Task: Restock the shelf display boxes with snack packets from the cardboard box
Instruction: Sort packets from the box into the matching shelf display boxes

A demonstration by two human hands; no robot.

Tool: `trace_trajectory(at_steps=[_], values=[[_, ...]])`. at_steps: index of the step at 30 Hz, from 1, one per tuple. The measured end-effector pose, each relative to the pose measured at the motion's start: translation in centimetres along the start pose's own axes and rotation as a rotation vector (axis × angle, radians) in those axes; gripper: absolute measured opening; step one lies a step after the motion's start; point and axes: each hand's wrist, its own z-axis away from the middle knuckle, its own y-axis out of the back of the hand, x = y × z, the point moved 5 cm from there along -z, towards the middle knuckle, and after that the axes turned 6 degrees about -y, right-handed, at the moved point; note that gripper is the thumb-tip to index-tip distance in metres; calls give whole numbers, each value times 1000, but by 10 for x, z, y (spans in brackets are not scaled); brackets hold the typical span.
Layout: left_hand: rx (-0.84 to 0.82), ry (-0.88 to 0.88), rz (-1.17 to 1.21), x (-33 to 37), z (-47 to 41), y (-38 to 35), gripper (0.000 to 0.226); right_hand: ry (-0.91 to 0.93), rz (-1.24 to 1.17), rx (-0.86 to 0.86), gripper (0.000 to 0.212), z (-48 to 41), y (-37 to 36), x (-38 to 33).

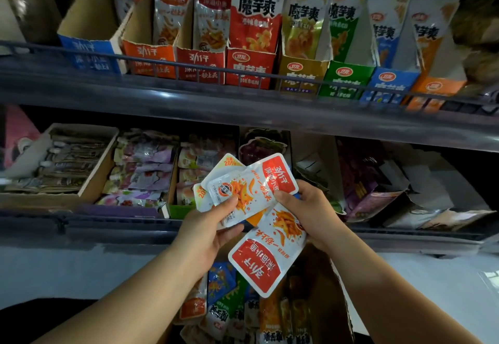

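Observation:
Both hands hold a small fan of white-and-red snack packets [249,189] in front of the lower shelf. My left hand [208,229] pinches the packets from below left with its thumb on top. My right hand [305,210] grips them from the right, and one packet [266,257] hangs down from it with its red end lowest. Below my hands stands the open cardboard box [328,297], filled with several mixed packets. On the upper shelf a row of display boxes holds upright packets; the red display box [201,64] carries matching red packets.
A dark wire rail [189,67] runs along the front of the upper shelf. The blue display box [89,54] at the left looks nearly hollow. The lower shelf holds trays of pouches [143,171] and torn purple cartons [372,189]. Pale floor lies to either side of the box.

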Motion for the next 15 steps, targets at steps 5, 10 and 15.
trace_trajectory(at_steps=[5,10,15], values=[[89,-26,-27,2,-2,8,10,8,212,33,6,1,-2,2],[145,-47,-1,8,-1,14,10,-62,460,80,20,7,13,-2],[183,-46,24,12,-3,23,10,-151,230,-77,8,24,25,-17]])
